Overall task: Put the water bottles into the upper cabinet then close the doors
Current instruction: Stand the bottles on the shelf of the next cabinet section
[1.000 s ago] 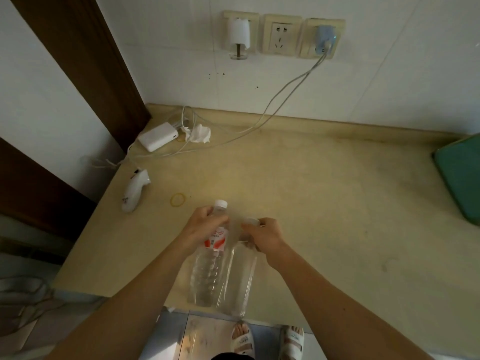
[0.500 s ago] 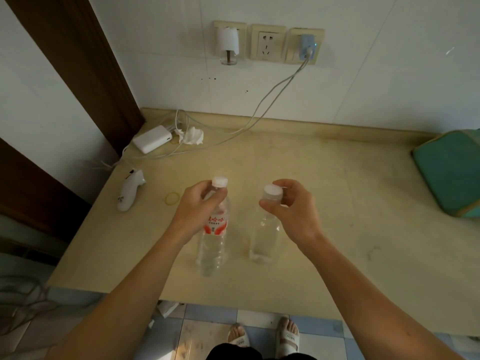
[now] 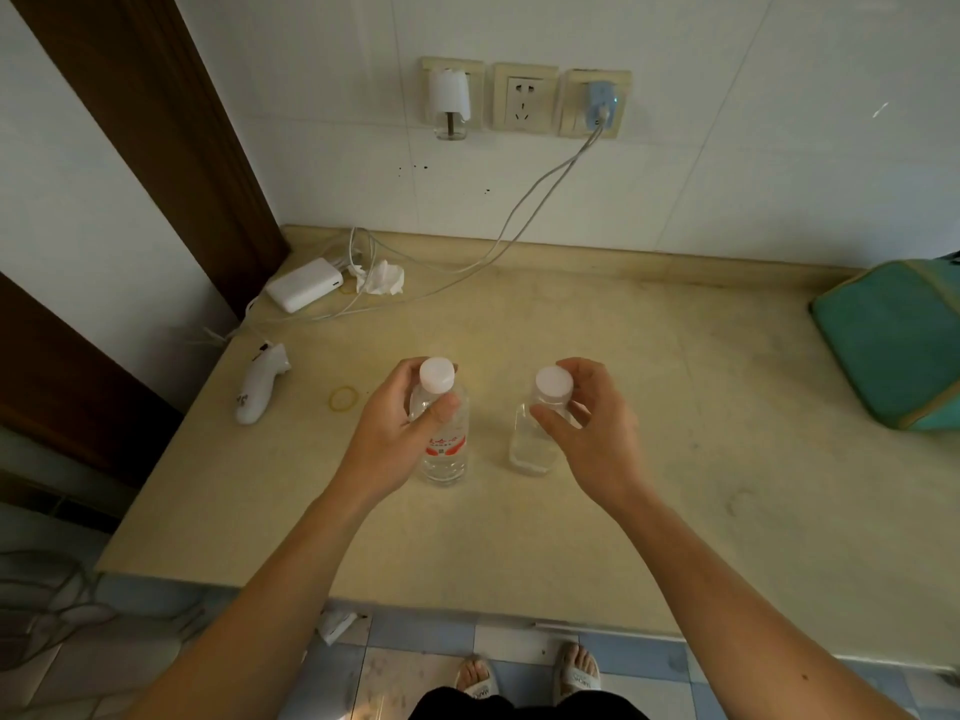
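Two upright bottles, labelled and plain, are pinched at the neck by left hand and right hand; vertical lifting is advised.

The left hand covers much of the labelled bottle, whose red print is too small to read. The right hand hides the plain bottle's right side. The green bag is cut off by the right edge.
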Tool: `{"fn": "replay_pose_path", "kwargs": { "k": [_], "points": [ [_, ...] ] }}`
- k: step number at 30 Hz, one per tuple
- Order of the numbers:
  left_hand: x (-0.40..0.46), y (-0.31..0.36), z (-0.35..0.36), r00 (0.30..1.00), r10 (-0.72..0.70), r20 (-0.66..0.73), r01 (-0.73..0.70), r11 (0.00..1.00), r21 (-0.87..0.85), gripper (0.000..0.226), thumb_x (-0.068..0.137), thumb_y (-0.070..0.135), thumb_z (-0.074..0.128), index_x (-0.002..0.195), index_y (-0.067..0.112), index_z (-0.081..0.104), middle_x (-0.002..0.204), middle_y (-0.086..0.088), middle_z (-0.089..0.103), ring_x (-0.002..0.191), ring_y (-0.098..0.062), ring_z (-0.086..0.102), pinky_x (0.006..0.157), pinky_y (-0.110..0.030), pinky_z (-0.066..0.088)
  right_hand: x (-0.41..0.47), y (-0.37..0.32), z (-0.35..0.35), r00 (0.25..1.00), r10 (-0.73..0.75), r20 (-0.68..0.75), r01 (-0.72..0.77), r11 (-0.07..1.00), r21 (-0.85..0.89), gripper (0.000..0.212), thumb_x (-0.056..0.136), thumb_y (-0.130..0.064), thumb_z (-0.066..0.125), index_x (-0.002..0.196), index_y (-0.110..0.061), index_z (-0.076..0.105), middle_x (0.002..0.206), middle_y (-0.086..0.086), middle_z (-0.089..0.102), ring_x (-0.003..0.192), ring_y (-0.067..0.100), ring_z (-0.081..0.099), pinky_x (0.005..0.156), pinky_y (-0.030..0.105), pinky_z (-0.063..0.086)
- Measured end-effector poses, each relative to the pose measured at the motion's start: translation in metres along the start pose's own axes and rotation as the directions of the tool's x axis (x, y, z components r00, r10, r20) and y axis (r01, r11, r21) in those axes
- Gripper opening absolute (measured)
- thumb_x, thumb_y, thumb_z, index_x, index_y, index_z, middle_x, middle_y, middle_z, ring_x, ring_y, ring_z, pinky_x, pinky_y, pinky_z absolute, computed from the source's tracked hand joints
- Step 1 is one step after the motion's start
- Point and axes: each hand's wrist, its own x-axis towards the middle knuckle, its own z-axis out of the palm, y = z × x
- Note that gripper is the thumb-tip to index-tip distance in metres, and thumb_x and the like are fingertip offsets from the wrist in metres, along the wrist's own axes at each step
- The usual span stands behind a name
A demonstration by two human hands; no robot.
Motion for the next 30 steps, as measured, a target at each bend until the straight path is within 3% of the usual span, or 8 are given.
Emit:
{"fn": "replay_pose_path", "kwargs": {
  "k": [7,11,14,18,22,27,30],
  "points": [
    [-0.009,-0.001,-0.003,0.999,-0.034,0.042,0.035,0.999,-0.017,0.051,0.084,0.039,0.074,0.13,0.029,0.054,0.121,0.014,0.066,0.116,-0.006,0.061,0.099,-0.03,0.05,0.002,0.015,0.0,1.0,0.007,0.03,-0.007,1.0,-0.01,0.051,0.083,-0.02,0.081,0.118,-0.044,0.052,0.115,-0.033,0.062,0.111,-0.004,0.06,0.095,0.018,0.047],
    [-0.017,-0.013,0.003,0.998,-0.056,0.025,0.056,0.998,-0.008,0.075,0.078,0.03,0.086,0.138,0.043,0.042,0.125,0.026,0.06,0.118,0.003,0.058,0.089,-0.01,0.046,-0.008,0.047,-0.003,0.987,0.13,0.099,-0.128,0.991,-0.027,0.077,0.077,-0.029,0.086,0.141,-0.033,0.043,0.137,-0.018,0.056,0.126,0.004,0.054,0.105,0.028,0.043],
    [-0.022,-0.033,0.014,0.993,-0.114,-0.03,0.113,0.992,-0.059,0.088,0.076,0.017,0.089,0.143,0.04,0.037,0.126,0.028,0.059,0.117,0.002,0.06,0.09,-0.012,0.048,-0.012,0.07,0.0,0.953,0.257,0.159,-0.252,0.966,-0.048,0.094,0.073,-0.027,0.089,0.149,-0.027,0.034,0.145,-0.01,0.049,0.128,0.013,0.051,0.107,0.035,0.043],
    [-0.024,-0.057,0.031,0.973,-0.187,-0.132,0.177,0.981,-0.082,0.087,0.071,0.007,0.09,0.139,0.03,0.042,0.122,0.013,0.066,0.11,-0.008,0.066,0.092,-0.03,0.056,-0.004,0.086,0.014,0.941,0.282,0.187,-0.283,0.959,-0.021,0.084,0.073,-0.014,0.089,0.142,-0.025,0.042,0.129,-0.009,0.061,0.117,0.011,0.061,0.099,0.035,0.051],
    [-0.024,-0.069,0.044,0.945,-0.22,-0.243,0.202,0.975,-0.094,0.079,0.068,0.01,0.091,0.126,0.037,0.044,0.11,0.02,0.069,0.099,-0.003,0.069,0.075,-0.015,0.054,0.004,0.092,0.023,0.946,0.289,0.147,-0.286,0.957,-0.044,0.069,0.072,-0.018,0.089,0.127,-0.032,0.05,0.11,-0.018,0.067,0.1,-0.001,0.066,0.089,0.029,0.055],
    [-0.019,-0.069,0.054,0.924,-0.2,-0.326,0.182,0.98,-0.084,0.075,0.07,0.015,0.091,0.128,0.029,0.045,0.107,0.021,0.068,0.097,0.001,0.067,0.076,-0.011,0.05,0.006,0.088,0.031,0.948,0.299,0.108,-0.296,0.954,-0.047,0.065,0.067,-0.022,0.092,0.115,-0.039,0.052,0.103,-0.023,0.069,0.096,-0.008,0.065,0.078,0.013,0.051],
    [-0.012,-0.067,0.055,0.929,-0.19,-0.319,0.174,0.982,-0.08,0.071,0.071,0.018,0.091,0.125,0.031,0.047,0.105,0.026,0.067,0.094,0.002,0.067,0.073,-0.01,0.05,0.005,0.081,0.033,0.949,0.303,0.089,-0.302,0.953,-0.028,0.065,0.066,-0.023,0.092,0.116,-0.038,0.054,0.103,-0.023,0.07,0.096,-0.006,0.066,0.077,0.014,0.051]
  ]
}}
